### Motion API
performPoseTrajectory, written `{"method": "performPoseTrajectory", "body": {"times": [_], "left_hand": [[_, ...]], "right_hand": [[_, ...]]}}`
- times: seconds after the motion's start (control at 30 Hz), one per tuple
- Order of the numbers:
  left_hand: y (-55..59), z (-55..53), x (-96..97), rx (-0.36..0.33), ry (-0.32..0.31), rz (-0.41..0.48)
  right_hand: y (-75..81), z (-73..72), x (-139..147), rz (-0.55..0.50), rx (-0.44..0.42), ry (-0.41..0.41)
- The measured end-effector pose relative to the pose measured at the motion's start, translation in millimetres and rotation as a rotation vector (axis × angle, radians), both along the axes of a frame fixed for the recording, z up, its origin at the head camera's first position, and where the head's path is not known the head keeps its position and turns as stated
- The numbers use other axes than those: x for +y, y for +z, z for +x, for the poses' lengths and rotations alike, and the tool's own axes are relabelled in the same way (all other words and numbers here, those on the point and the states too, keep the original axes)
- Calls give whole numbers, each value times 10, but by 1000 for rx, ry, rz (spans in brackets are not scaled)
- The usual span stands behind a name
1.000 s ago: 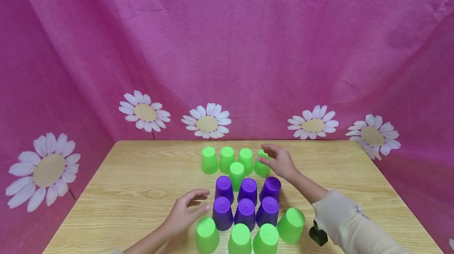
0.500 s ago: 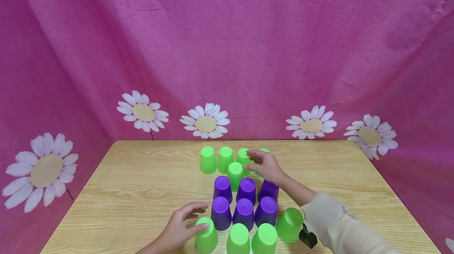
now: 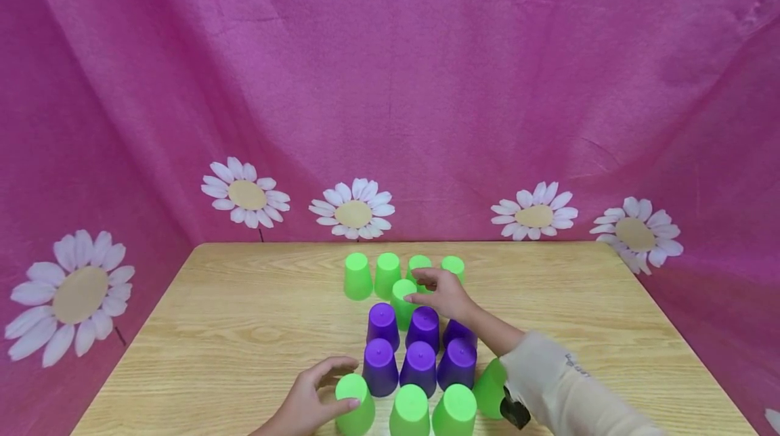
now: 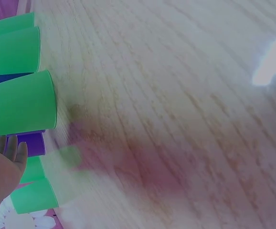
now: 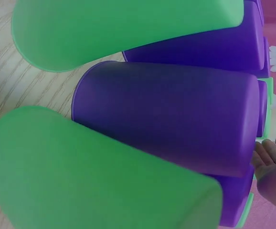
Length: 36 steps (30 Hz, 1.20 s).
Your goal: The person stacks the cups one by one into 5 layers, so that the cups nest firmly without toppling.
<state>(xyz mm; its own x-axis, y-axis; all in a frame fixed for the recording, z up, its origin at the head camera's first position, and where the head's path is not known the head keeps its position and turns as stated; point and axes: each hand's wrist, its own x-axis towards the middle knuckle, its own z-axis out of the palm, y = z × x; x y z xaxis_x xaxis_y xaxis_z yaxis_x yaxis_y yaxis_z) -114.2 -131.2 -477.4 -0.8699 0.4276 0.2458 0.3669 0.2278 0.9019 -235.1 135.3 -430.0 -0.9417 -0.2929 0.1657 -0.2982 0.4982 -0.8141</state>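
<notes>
Upside-down plastic cups stand in rows on the table. My left hand (image 3: 305,401) curves loosely about the front-left green cup (image 3: 362,416), thumb in front and fingers behind; I cannot tell whether they touch. In the left wrist view, that hand (image 4: 2,167) has its fingers extended beside the green cup (image 4: 21,105). My right hand (image 3: 447,297) reaches over the purple cups (image 3: 419,365), its thumb and fingers spread near the single middle green cup (image 3: 402,311). The right wrist view has the right hand (image 5: 274,171) with loose fingers beyond a purple cup (image 5: 166,114).
A back row of green cups (image 3: 357,279) stands behind the middle one. More green cups (image 3: 409,412) stand in front, one partly behind the right sleeve (image 3: 548,375). The wooden table (image 3: 244,328) meets a pink cloth (image 3: 390,118) with daisies. A dark object (image 3: 514,410) hangs by the sleeve.
My right hand has moved left and nearer from the back-right green cup to the middle green cup. My left hand has come down and nearer, around the front-left green cup. The cups stay put.
</notes>
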Motion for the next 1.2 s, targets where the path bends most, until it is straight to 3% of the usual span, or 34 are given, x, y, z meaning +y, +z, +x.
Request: {"method": "performPoseTrajectory", "body": {"times": [0.57,0.9,1.2], "left_hand": [[-50,41,-13,2,-23,1],[-76,62,-16,-34,3,-42],[-87,49,-34,-18,-10,-35]], "right_hand": [[-58,-84,-50,144,86,52],[-54,-97,-63,150,49,47],[63,-77,-41,93,60,-33]]}}
